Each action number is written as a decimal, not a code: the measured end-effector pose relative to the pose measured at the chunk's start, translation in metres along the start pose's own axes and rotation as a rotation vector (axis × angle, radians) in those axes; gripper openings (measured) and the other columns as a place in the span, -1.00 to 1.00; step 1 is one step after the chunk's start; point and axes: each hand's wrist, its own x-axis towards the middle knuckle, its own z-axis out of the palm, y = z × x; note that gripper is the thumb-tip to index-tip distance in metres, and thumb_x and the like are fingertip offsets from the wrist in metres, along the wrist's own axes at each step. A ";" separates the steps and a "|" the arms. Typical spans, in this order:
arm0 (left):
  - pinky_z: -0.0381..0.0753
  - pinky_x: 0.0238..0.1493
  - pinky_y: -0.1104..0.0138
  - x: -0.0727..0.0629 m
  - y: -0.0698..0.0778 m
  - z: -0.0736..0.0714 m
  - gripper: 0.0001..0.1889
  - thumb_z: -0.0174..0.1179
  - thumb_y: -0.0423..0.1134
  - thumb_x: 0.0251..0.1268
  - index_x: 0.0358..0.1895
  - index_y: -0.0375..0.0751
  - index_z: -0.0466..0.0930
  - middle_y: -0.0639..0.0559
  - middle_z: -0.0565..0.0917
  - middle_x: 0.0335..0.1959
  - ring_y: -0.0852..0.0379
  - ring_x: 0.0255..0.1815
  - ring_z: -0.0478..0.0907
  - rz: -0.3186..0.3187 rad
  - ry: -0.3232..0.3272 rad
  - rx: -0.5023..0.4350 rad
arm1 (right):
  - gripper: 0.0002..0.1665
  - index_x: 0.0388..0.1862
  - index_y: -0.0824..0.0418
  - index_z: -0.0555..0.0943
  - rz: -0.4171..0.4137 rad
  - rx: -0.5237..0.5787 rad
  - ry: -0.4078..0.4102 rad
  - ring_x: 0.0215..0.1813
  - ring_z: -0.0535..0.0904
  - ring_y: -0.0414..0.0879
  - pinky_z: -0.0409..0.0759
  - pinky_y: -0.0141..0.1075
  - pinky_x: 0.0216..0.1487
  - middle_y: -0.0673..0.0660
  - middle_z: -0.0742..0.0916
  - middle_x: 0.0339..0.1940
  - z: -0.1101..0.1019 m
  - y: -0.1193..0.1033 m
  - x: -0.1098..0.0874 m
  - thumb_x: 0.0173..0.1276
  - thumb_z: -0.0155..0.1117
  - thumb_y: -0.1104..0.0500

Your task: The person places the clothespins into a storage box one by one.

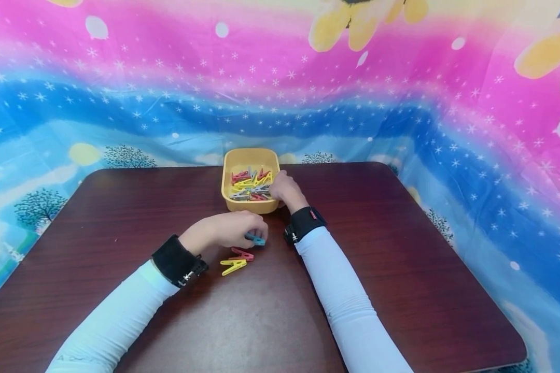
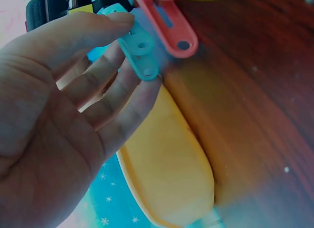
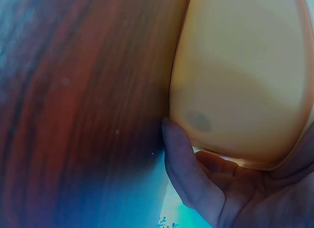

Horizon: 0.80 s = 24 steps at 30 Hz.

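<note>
My left hand (image 1: 233,227) pinches a light-blue clothespin (image 2: 140,51) between thumb and fingers, low over the table in front of the basin. Just below it in the head view, a red clothespin (image 1: 242,254) and a yellow clothespin (image 1: 234,267) lie side by side. The yellow plastic basin (image 1: 247,206) holds several red, yellow and grey clothespins (image 1: 249,182). At the basin's right side my right hand (image 1: 287,188) grips its edge. In the right wrist view the thumb (image 3: 179,152) presses low against the outer wall, while the other fingers are mostly hidden.
The dark brown wooden table (image 1: 392,248) has rounded corners. A colourful patterned cloth (image 1: 280,77) hangs behind it and along both sides. The basin stands near the table's far edge, close to the cloth. A black band with a camera sits on each wrist.
</note>
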 end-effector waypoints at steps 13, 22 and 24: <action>0.81 0.20 0.17 -0.006 -0.004 -0.022 -0.72 0.40 -0.40 0.41 0.13 -0.14 0.75 0.05 0.77 0.00 0.10 0.00 0.65 0.047 0.098 -0.032 | -0.26 0.74 0.31 -0.01 0.017 -0.030 -0.013 -0.13 0.75 0.11 0.89 -0.16 -0.18 0.34 0.63 0.16 -0.002 -0.004 0.000 0.78 -0.02 0.11; 0.77 0.30 -0.02 -0.004 -0.032 -0.074 -0.70 0.35 -0.37 0.46 0.19 -0.15 0.74 -0.07 0.79 0.12 -0.06 0.18 0.71 -0.003 0.248 0.012 | -0.21 0.77 0.31 -0.08 0.028 -0.025 -0.040 -0.19 0.78 0.11 0.88 -0.19 -0.29 0.40 0.62 0.29 -0.005 -0.005 0.002 0.76 -0.04 0.15; 0.77 0.31 -0.05 0.000 -0.043 -0.085 -0.69 0.34 -0.38 0.45 0.20 -0.20 0.73 -0.14 0.79 0.15 -0.12 0.21 0.72 -0.029 0.299 0.037 | -0.20 0.78 0.30 -0.11 0.030 -0.025 -0.043 -0.18 0.78 0.11 0.88 -0.19 -0.29 0.41 0.60 0.33 -0.005 -0.005 0.002 0.77 -0.05 0.15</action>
